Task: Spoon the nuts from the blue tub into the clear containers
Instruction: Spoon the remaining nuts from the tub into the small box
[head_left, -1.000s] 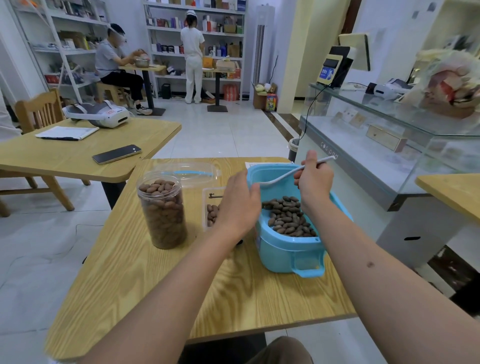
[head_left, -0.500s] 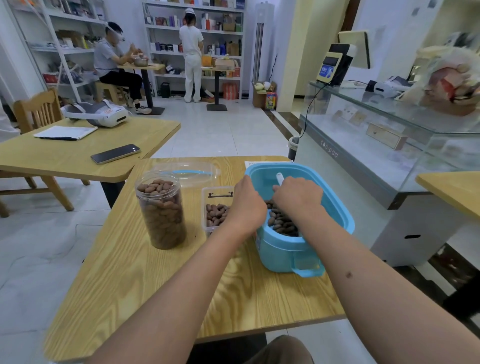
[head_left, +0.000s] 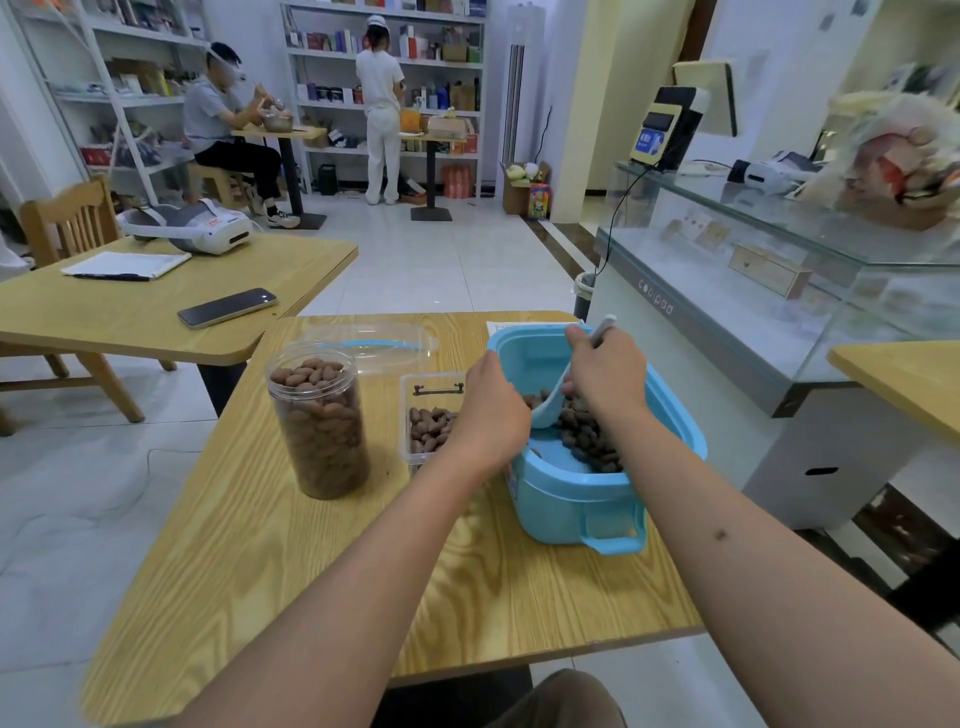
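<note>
The right hand (head_left: 605, 376) grips the scoop (head_left: 551, 405) in the nuts (head_left: 589, 436), while the left hand (head_left: 491, 413) holds the tub (head_left: 571, 493) rim.

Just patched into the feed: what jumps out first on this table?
The blue tub at the right, with nuts in it, where the right hand holds a scoop and the left hand is at its rim. Left of it, a tall jar packed with nuts, and between them a small clear box partly filled.
</note>
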